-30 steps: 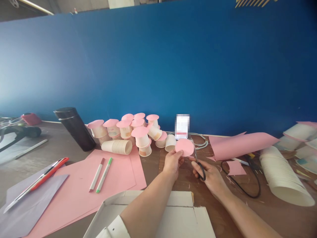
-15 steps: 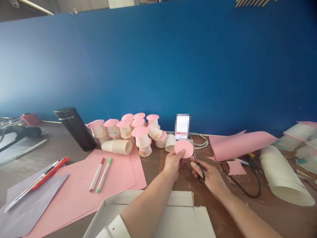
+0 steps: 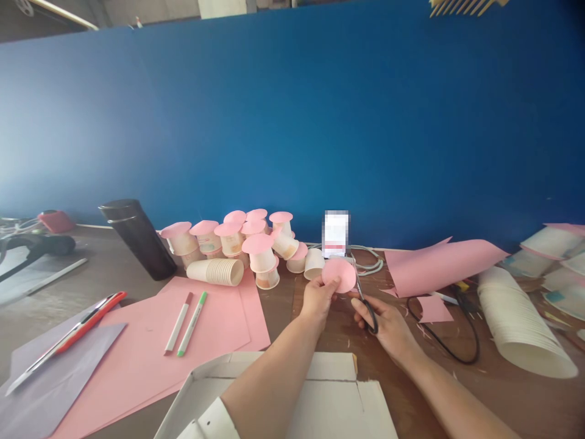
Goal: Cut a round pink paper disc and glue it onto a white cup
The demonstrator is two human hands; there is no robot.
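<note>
Between the thumb and fingers of my left hand (image 3: 319,300) is a pink paper circle (image 3: 338,275), its face turned toward me. My right hand (image 3: 382,322) grips a pair of scissors (image 3: 372,318) by the black handles, with the blades pointing up along the circle's right edge. Whether the blades are parted is too small to tell. Behind the circle stands a lit phone (image 3: 335,233), its screen blurred. Left of my hands, paper cups topped with pink discs (image 3: 259,244) stand in a cluster.
A nested row of paper cups (image 3: 216,272) lies near a black flask (image 3: 139,239). Pink sheets (image 3: 137,360) carry two markers (image 3: 192,323); a red-handled knife (image 3: 86,322) rests on purple paper. White cardboard (image 3: 340,408) lies in front. Rightward are rolled pink paper (image 3: 443,266) and larger stacked cups (image 3: 523,323).
Almost nothing differs. The whole view has shifted very slightly; both hands keep the same hold on the paper circle and the scissors.
</note>
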